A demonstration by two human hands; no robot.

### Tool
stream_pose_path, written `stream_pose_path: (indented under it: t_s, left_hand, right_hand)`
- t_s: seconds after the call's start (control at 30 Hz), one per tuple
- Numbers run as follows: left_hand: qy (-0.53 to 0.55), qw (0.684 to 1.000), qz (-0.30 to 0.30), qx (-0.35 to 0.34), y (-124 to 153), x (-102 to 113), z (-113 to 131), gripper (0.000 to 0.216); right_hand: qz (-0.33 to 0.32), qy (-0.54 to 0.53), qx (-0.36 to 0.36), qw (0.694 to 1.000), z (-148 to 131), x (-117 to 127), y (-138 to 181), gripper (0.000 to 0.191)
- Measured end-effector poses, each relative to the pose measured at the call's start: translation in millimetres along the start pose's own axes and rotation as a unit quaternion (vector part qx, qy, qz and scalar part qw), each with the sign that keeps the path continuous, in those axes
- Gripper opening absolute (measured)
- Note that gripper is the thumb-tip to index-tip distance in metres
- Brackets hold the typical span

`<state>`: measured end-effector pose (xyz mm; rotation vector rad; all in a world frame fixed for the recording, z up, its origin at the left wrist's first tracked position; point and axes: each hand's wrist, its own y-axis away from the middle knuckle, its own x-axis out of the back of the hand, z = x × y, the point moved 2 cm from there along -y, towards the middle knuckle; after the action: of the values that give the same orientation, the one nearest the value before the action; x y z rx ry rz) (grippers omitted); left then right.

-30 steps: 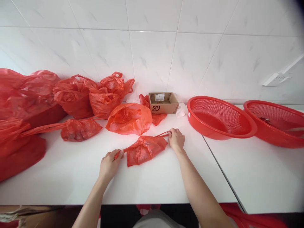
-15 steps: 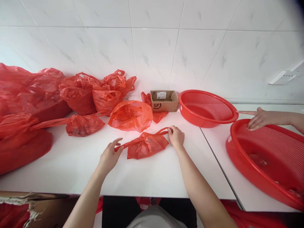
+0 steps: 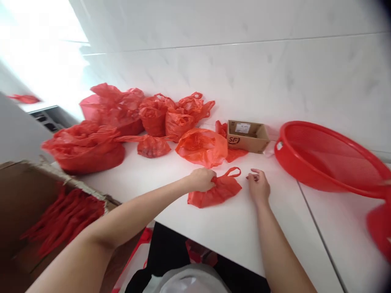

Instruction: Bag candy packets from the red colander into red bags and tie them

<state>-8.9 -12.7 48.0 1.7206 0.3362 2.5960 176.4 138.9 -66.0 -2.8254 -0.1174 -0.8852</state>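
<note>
Stretching out beneath the SF carton point(image 3: 247, 145), the white table point(image 3: 301, 240) carries most of what shows. Well to the carton's left and nearer the person is a torn cardboard box point(image 3: 18, 179) with red material point(image 3: 73, 213) inside; to its right stands a red basket point(image 3: 295, 162), and far to its left a bulky red sack point(image 3: 88, 152). An opened red bag point(image 3: 203, 144) sits just left of it.

In front of the carton and slightly left lies the small red bag point(image 3: 218, 195), its long axis running roughly left to right, the right end slanting back. The left hand point(image 3: 201, 180) is the nearer, closed around the bag's gathered top, with the body spreading beneath it and to the right. The right hand point(image 3: 259, 187) is in front of the carton, right of the bag and apart from it, fingers loosely curled and parted, holding nothing. One handle loop point(image 3: 234, 171) rises between the two hands.

The left fingertips are hidden, so their exact grip cannot be told, nor can the bag's contents. Right of the carton, a second basket point(image 3: 378, 230) is cut off by the edge.
</note>
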Motion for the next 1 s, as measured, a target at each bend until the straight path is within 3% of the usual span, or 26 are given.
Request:
stream_pose_path:
  t_s: [0.13, 0.23, 0.3, 0.37, 0.43, 0.5, 0.53, 0.63, 0.73, 0.8, 0.9, 1.0]
  left_hand:
    - [0.086, 0.996, -0.022, -0.027, 66.7, 61.7, -14.2, 0.014]
    - [0.27, 0.962, 0.003, 0.043, 139.2, 113.4, -49.6, 0.02]
    - [0.375, 0.899, 0.102, 0.203, 193.3, 141.5, -86.9, 0.024]
    - [0.436, 0.785, 0.257, 0.357, 247.5, 157.9, -127.1, 0.024]
    - [0.468, 0.689, 0.345, 0.433, 292.7, 158.0, -163.9, 0.027]
    - [0.483, 0.65, 0.357, 0.466, 325.3, 144.8, -197.4, 0.028]
    - [0.487, 0.653, 0.341, 0.469, 337.0, 135.4, -212.5, 0.03]
    - [0.491, 0.701, 0.272, 0.44, 356.4, 109.5, -246.3, 0.038]
    - [0.486, 0.75, 0.236, 0.381, 352.4, 104.3, -258.3, 0.049]
    - [0.459, 0.804, 0.199, 0.32, 333.1, 113.3, -254.7, 0.052]
    - [0.312, 0.917, 0.125, 0.213, 279.6, 132.2, -243.9, 0.039]
    - [0.216, 0.961, 0.08, 0.154, 209.9, 139.7, -242.5, 0.03]
  right_hand:
    - [-0.002, 0.008, -0.008, 1.0, 4.7, -2.7, -3.1, 0.036]
    - [0.005, 0.03, -0.015, 0.999, 8.6, -4.4, -5.6, 0.032]
    - [0.004, 0.04, -0.026, 0.999, 12.0, -5.7, -7.4, 0.028]
    - [0.004, 0.045, -0.037, 0.998, 15.4, -7.0, -9.0, 0.024]
    - [0.008, 0.056, -0.037, 0.998, 17.0, -8.1, -10.1, 0.022]
    - [0.012, 0.08, -0.028, 0.996, 16.0, -8.6, -10.1, 0.02]
    - [0.013, 0.093, -0.024, 0.995, 14.8, -8.7, -9.8, 0.019]
    - [0.012, 0.12, -0.031, 0.992, 11.1, -8.4, -8.9, 0.017]
    - [-0.004, 0.148, -0.047, 0.988, 9.2, -8.4, -10.0, 0.019]
    - [-0.017, 0.165, -0.051, 0.985, 8.1, -8.3, -10.8, 0.023]
    - [-0.021, 0.172, -0.05, 0.984, 5.6, -7.6, -10.3, 0.025]
    - [-0.021, 0.163, -0.047, 0.985, 3.7, -7.1, -7.9, 0.025]
